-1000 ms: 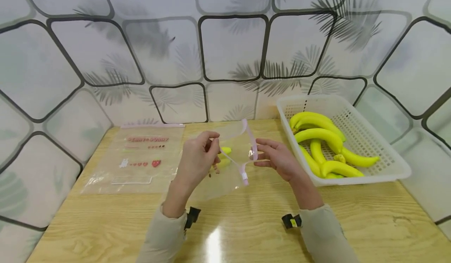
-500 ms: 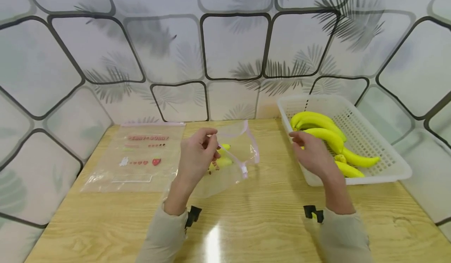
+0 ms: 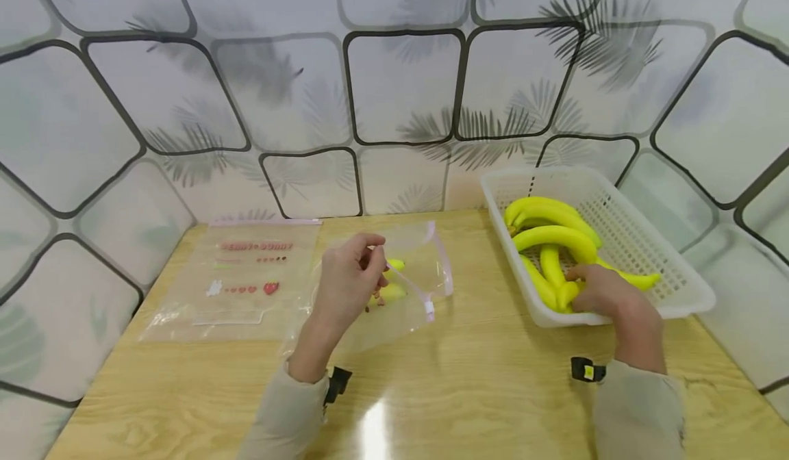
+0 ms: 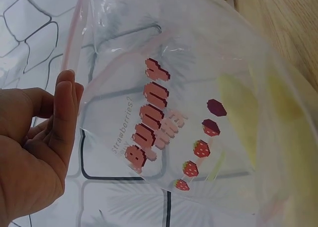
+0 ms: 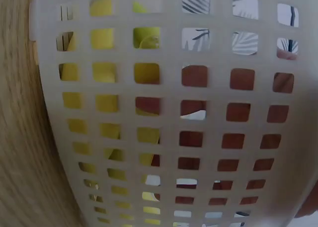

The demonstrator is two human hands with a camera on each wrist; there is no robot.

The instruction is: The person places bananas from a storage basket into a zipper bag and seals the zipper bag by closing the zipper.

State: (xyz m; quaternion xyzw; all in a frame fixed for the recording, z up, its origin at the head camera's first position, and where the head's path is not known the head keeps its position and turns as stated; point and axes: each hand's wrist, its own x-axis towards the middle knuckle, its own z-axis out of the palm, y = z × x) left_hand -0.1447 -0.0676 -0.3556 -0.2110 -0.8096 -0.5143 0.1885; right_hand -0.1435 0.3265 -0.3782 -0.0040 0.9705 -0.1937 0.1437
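Observation:
My left hand (image 3: 348, 278) pinches the edge of a clear zip bag (image 3: 447, 272) by its pink zipper strip, and the bag's mouth gapes toward the right. Yellow bananas (image 3: 392, 294) show through the plastic. Red "Bunny" lettering and strawberries are printed on the bag (image 4: 203, 150) in the left wrist view. Over at the right, my right hand (image 3: 610, 294) reaches into a white plastic basket (image 3: 699, 297), its fingers curled over a banana (image 3: 566, 297) at the near side. The basket's slotted wall (image 5: 169, 53) hides most of that hand in the right wrist view.
Several more bananas (image 3: 555, 237) lie piled in the basket. A second zip bag (image 3: 234, 309) with red print lies flat on the wooden table (image 3: 481, 391) at the left. Patterned fabric walls (image 3: 403, 83) rise behind and at both sides.
My right hand has left the zip bag's mouth, moved right over the basket rim and gone down onto a banana. The left hand stays at the bag's edge.

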